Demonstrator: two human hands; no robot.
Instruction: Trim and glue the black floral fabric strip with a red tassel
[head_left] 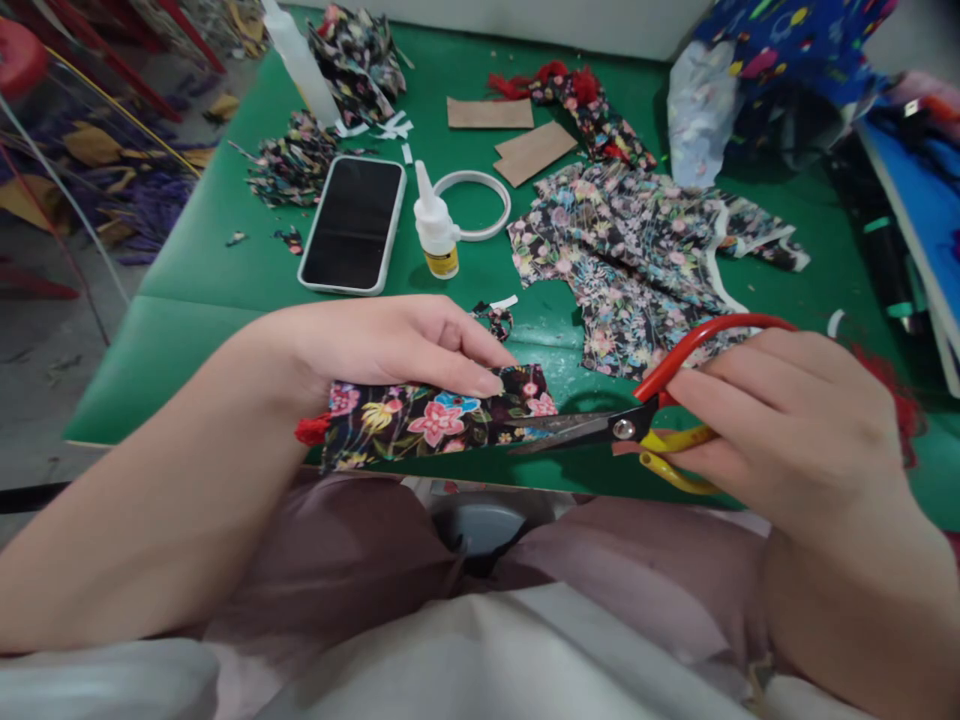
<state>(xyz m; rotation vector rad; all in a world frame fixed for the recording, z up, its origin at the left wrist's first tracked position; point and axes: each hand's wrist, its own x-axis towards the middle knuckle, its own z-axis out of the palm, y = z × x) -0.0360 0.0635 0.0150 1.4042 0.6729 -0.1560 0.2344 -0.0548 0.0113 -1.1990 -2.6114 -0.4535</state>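
Near the front edge of the green table, my left hand (420, 345) pinches a folded strip of dark floral fabric (439, 418), thumb on top. Red material pokes out at the strip's left end. My right hand (795, 420) is wrapped round the handles of scissors (622, 428), one handle red and the other yellow. The scissor blades are slightly apart and point left, at the right end of the strip. Whether fabric lies between them is hard to tell. Just behind is a larger floral cloth piece (630, 260), spread on the table.
On the green table (180, 340) lie a phone (352, 225), a small glue bottle (436, 235), a tape ring (504, 210), brown cards (489, 113) and fabric scraps (292, 160). A taller bottle (304, 65) stands back left; a blue patterned bag (795, 60) is back right.
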